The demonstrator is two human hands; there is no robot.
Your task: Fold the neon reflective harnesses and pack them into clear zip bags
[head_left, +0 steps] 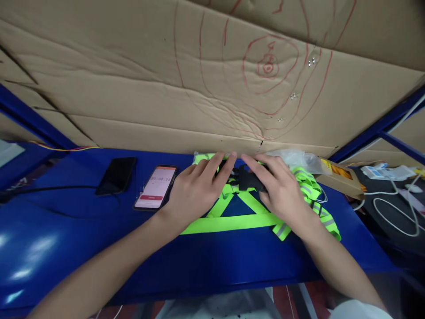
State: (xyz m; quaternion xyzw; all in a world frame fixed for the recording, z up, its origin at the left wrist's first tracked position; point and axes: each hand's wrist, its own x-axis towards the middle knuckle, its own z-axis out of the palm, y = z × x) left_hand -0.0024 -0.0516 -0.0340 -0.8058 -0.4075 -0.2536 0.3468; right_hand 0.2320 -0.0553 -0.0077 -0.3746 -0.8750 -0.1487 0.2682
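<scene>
A neon-green strap harness point(232, 220) with grey reflective bands lies on the blue table point(99, 248), its straps forming a triangle. A black plastic buckle point(244, 178) sits at its top, by the cardboard wall. My left hand point(195, 190) rests palm down on the straps, its fingertips pinching the left end of the buckle. My right hand point(280, 190) covers the right side of the harness, fingers closed on the buckle's right half. Both hands meet at the buckle.
A phone with a lit timer screen point(155, 187) lies left of my left hand; a dark phone point(117, 175) with a black cable lies further left. A cardboard wall point(199, 88) with red scribbles backs the table. A small carton point(341, 177), clear bags and white cables lie at the right.
</scene>
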